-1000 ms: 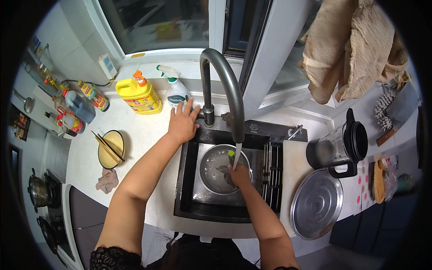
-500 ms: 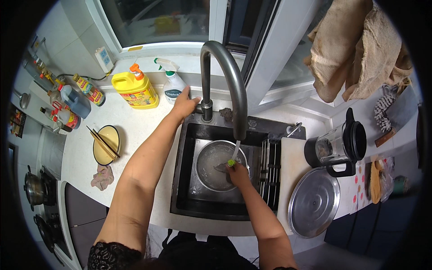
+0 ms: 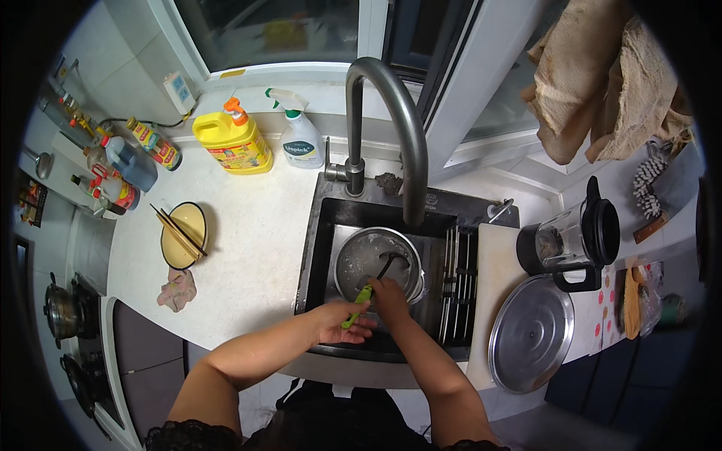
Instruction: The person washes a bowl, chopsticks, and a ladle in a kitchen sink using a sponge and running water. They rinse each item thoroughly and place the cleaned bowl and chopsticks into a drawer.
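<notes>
Both my hands are over the sink (image 3: pixel 342 204). My left hand (image 3: pixel 340 322) has its thumb and fingers around the green handle of a tool with a dark, curved head (image 3: pixel 391 260); I cannot make out its exact kind. Higher up, my right hand (image 3: pixel 391 301) pinches the same tool near where the handle meets its dark shaft. The tool's head hangs over a round metal pot (image 3: pixel 346 259), which sits in the sink with some cloudy liquid in it. Above arches the grey faucet (image 3: pixel 391 83), with no water running from it.
A rack (image 3: pixel 456 286) spans the sink's right side. Further right are a cutting board (image 3: pixel 496 255), a metal lid (image 3: pixel 531 334) and a blender jug (image 3: pixel 564 240). Leftward are a spray bottle (image 3: pixel 302 143), yellow jug (image 3: pixel 233 146), bowl with chopsticks (image 3: pixel 184 225) and pink cloth (image 3: pixel 177 291).
My left hand has come down from the faucet lever to the tool's handle. The water stream has stopped. The tool's dark head now shows over the pot, its handle pointing toward me.
</notes>
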Available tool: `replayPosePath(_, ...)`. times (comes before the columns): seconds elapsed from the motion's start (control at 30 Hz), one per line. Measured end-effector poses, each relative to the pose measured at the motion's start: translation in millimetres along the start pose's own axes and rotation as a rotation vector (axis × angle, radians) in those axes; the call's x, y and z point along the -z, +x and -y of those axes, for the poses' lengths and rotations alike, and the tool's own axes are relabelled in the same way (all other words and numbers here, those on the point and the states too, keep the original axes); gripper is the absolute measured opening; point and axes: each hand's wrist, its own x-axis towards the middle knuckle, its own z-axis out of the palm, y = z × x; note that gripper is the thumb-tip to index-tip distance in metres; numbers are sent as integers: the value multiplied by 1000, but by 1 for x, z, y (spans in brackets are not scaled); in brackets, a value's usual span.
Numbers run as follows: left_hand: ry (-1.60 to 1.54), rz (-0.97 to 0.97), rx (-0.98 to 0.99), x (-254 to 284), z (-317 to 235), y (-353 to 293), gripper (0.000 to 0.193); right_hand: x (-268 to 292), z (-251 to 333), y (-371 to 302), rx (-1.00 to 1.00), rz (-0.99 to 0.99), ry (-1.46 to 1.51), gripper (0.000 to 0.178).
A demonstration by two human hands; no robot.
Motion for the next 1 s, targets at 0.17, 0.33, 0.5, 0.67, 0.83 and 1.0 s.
replayPosePath(0.17, 37, -59, -79, 34, 10, 18, 13, -17, -37, -18, -198, 167, -56, 25)
replayPosePath(0.33, 547, -342, -197, 38, 29, -3, 23, -6, -67, -26, -344, -210, -88, 22)
replayPosePath(0.5, 478, -401, -141, 38, 37, 20, 34, -21, -64, 11, -311, -431, 144, 22)
replayPosePath(0.67, 927, -555, -539, 53, 57, 33, 35, -46, -49, 36, -230, -367, -120, 33)
replayPosePath(0.83, 922, -538, -618, 71, 71, -19, 32, -26, -64, 28, -483, -252, 7, 27)
replayPosePath(1.0, 989, -492, -704, 74, 78, -64, 34, -20, -98, 8, -708, -147, 29, 22)
